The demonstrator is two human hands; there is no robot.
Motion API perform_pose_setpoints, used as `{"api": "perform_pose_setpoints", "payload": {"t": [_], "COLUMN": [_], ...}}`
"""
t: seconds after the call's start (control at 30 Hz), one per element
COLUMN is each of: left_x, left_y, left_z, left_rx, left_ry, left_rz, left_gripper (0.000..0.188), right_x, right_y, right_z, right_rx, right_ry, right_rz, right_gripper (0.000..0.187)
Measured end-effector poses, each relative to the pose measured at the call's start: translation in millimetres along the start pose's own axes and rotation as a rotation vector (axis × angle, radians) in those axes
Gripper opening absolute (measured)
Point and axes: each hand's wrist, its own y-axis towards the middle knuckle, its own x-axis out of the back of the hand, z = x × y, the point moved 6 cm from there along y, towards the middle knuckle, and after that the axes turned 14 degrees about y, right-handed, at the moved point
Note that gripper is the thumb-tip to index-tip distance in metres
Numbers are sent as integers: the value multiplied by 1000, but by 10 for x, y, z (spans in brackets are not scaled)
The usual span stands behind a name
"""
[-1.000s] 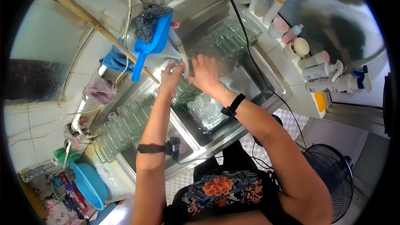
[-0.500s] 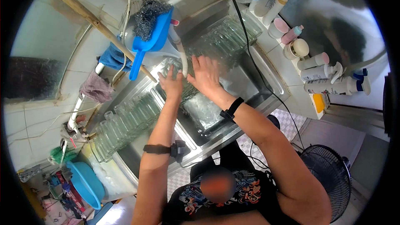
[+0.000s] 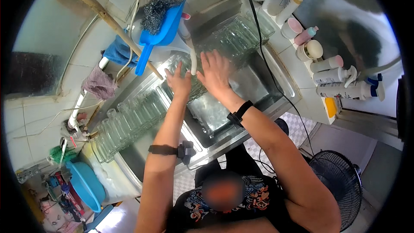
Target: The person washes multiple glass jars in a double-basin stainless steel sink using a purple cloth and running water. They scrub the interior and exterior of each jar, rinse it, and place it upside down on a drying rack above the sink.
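Note:
Both arms reach over a steel double sink [image 3: 207, 143]. My left hand [image 3: 179, 83] is open, fingers spread, above glassware close to the divider between the basins. My right hand [image 3: 214, 72] lies flat with fingers stretched out, beside a pale hose end [image 3: 192, 64]; it rests on or just over clear glass pieces. What lies right under the palms is hidden. One row of clear glass jars [image 3: 138, 114] lines the back of the left basin. More clear glass jars [image 3: 237, 36] stand close together in the far part of the right basin.
A blue dustpan-shaped scoop [image 3: 166, 30] with steel wool [image 3: 157, 12] on it sits behind my left hand, by a wooden stick [image 3: 101, 15]. A black cable [image 3: 264, 56] hangs across the right basin. Several bottles [image 3: 327, 75] line the right ledge. A fan [image 3: 336, 185] stands lower right.
Both hands stay at nearly the same place, still open. My left hand's fingers have shifted slightly up and right. The whole view has tilted a little.

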Motion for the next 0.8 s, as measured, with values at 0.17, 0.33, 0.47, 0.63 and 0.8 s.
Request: {"api": "perform_pose_setpoints", "payload": {"t": [0.17,0.33,0.47,0.63,0.8], "left_x": [24,-10,-48,-52,-29], "left_y": [63,72,110,153,107], "left_z": [18,28,106,171,128], "left_rx": [-21,-9,-45,-127,-120], "left_ry": [74,127,15,24,73], "left_rz": [-21,-22,-23,-46,-71], "left_gripper": [53,53,57,59,58], "right_x": [18,-24,-14,-72,-100], "right_y": [2,29,-44,-39,-46], "right_z": [-5,-96,-91,-92,-76], "right_rx": [36,66,35,-21,-60], "right_ry": [21,-26,-17,-49,-166], "right_rz": [12,51,29,51,96], "right_gripper": [67,65,65,67,64]}}
